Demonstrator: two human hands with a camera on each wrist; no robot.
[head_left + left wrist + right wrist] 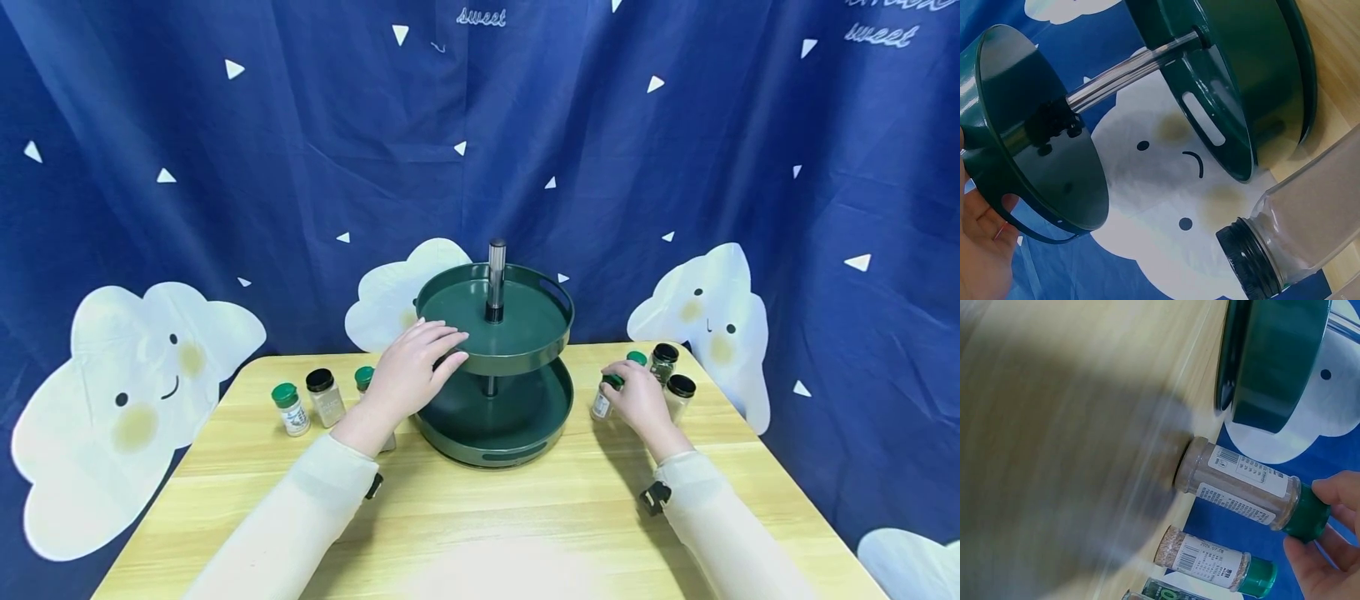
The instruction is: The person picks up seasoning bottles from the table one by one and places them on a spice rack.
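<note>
Nearest, two sleeves [277, 517] of matte off-white cloth, stretched forward over a bench [480, 517] with a pale yellow, wood-grained top. Well apart, each at separate work, the right hand [640, 396] and left hand [412, 367]. Pinched between thumb and fingertips of the right hand, by a smooth green cap [1309, 514]: a clear, cylindrical spice jar [1235, 478] of brownish-grey powder, wrapped in white printed labels. Held just right of the two-tier stand [513, 365], base down by the bench; cannot tell whether touching or barely lifted. Left hand at the left rim of the upper tray [465, 296], fingers loosely extended, thumb set apart; cannot tell how firmly pressing.

Both tiers round, glossy dark green, with upright walls and rounded slots; upper tray above lower tray [517, 412] on a shiny metal post [496, 275] with a black collar.

Beside the right hand, a green-capped jar [1207, 559] of coarse, pinkish-brown grains, plus two black-capped jars [677, 396]. Across at left, a small white-labelled jar [295, 417] and a flat-sided, black-capped bottle [327, 408] of pale powder. Behind everything, a creased dark blue curtain [315, 83], printed with white triangles and puffy clouds [150, 358].
</note>
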